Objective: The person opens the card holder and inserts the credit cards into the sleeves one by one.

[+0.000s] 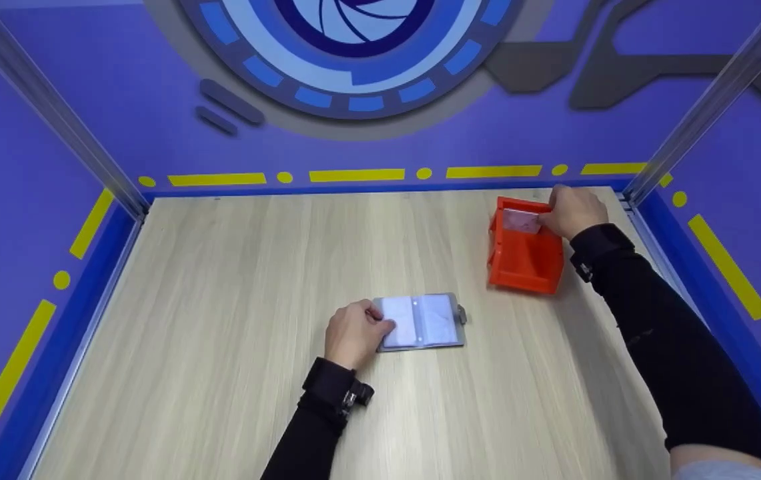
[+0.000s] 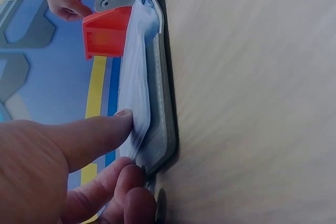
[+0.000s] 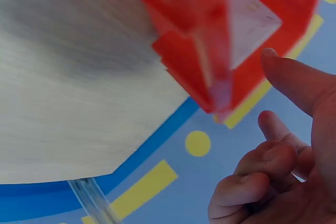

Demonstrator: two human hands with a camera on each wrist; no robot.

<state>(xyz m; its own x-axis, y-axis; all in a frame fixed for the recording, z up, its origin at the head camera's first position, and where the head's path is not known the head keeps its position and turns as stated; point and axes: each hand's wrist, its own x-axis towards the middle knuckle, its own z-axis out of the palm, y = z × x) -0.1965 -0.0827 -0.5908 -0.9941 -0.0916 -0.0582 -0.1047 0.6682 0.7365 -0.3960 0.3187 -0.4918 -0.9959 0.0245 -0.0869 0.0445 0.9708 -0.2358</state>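
An open card holder (image 1: 437, 320) with a grey cover, clear sleeve pages and a snap strap lies on the table. My left hand (image 1: 353, 333) pinches its left edge, the thumb on top of the sleeves (image 2: 137, 72) and the fingertips at their edge. A red open bin (image 1: 527, 263) is at the back right, with a small pale pinkish card (image 1: 520, 221) against its back wall. At the bin's back right corner is my right hand (image 1: 577, 212). Its thumb reaches over the rim near the card; the other fingers, loosely bent, are outside the bin, apart from the thumb.
The pale wood table (image 1: 240, 300) runs back to a blue-purple panel (image 1: 353, 153) with yellow markings. Similar panels stand at both sides, with metal posts (image 1: 707, 113) in the corners. The bin is close to the right panel.
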